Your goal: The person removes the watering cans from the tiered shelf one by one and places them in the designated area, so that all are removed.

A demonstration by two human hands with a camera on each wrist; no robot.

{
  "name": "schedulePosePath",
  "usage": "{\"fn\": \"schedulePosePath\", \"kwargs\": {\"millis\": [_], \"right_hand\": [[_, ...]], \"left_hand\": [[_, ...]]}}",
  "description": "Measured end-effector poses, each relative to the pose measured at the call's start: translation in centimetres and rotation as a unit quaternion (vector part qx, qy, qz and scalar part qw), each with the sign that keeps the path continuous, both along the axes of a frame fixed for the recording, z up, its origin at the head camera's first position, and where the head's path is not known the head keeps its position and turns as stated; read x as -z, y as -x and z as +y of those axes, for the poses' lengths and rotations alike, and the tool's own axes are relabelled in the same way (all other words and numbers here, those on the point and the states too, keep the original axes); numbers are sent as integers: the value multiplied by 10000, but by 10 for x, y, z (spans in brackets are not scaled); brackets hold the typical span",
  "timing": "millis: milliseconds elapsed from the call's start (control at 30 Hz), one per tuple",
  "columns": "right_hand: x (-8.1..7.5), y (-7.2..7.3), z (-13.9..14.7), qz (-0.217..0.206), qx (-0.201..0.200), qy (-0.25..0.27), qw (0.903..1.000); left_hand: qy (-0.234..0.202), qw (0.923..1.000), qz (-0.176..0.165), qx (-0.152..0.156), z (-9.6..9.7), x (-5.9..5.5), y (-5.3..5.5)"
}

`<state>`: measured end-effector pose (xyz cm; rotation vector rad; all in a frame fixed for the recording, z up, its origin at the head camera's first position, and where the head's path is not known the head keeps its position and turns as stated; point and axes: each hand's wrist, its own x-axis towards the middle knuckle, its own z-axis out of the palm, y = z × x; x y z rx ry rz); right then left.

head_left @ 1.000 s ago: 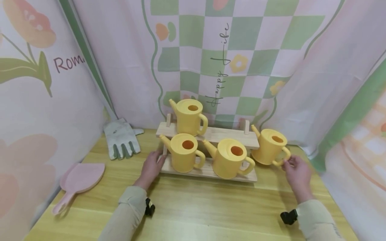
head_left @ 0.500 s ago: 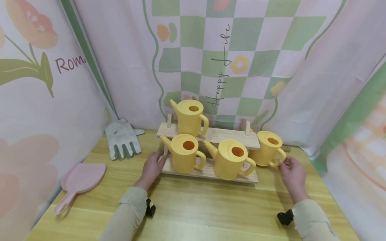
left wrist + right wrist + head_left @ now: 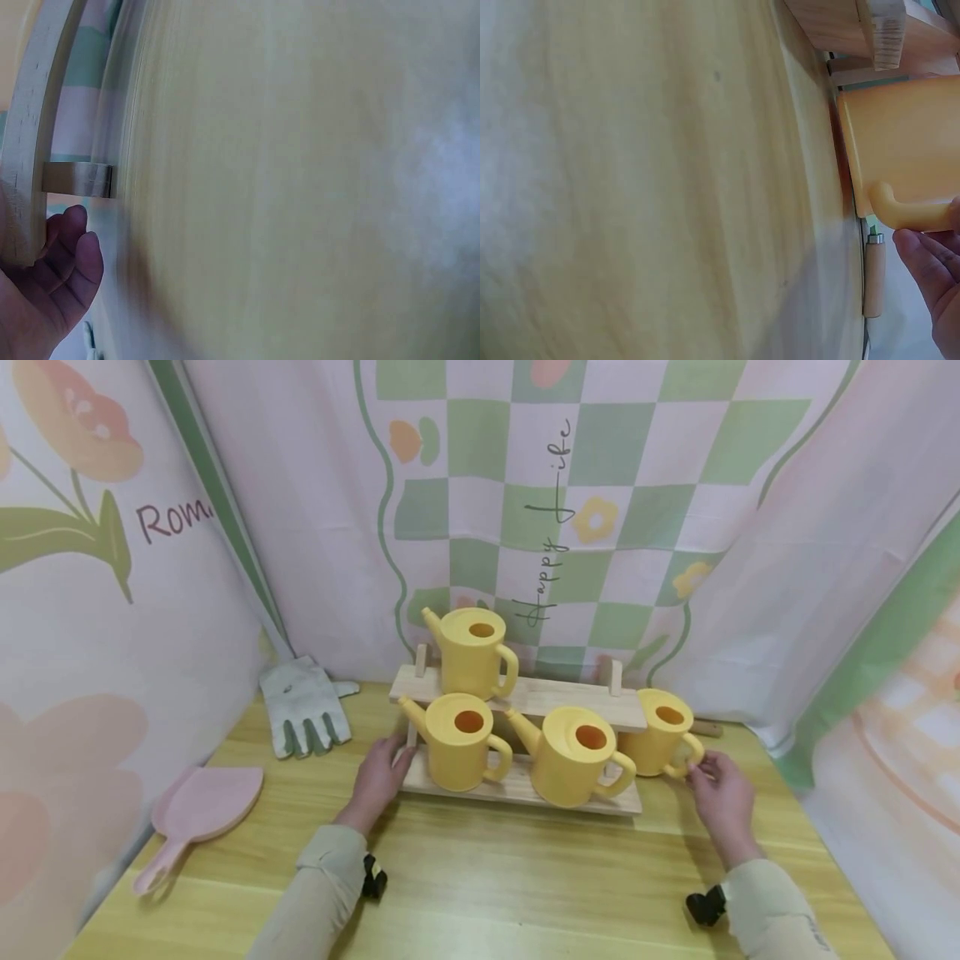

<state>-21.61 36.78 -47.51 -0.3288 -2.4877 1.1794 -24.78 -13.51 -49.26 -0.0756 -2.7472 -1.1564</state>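
A two-tier wooden shelf (image 3: 570, 700) stands on the table, with one yellow watering can (image 3: 471, 653) on its upper board. Two more cans, a left one (image 3: 456, 752) and a right one (image 3: 567, 760), stand on the lower board. At the shelf's left end my left hand (image 3: 375, 779) grips the wood, fingers curled round the board (image 3: 26, 150) in the left wrist view. My right hand (image 3: 723, 797) pinches the handle of another yellow watering can (image 3: 651, 739), upright beside the shelf's right end. That can's spout is hidden behind the shelf.
A pale work glove (image 3: 303, 703) lies at the back left, and a pink dustpan (image 3: 206, 802) nearer the left table edge. Behind the held can lies a tool with a wooden handle (image 3: 874, 277). Printed curtains (image 3: 315, 527) close off the back and sides.
My right hand has moved left with the watering can, bringing it against or partly behind the shelf's right end. The wooden tool handle has come into sight. My left hand stays put.
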Motion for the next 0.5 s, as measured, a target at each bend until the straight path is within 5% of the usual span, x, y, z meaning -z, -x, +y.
{"fn": "schedulePosePath", "kwargs": {"millis": [500], "right_hand": [[2,-3,-1,-322,-69,99,9994]], "left_hand": [[-71,9999,-88,3,1,-2,-1]]}}
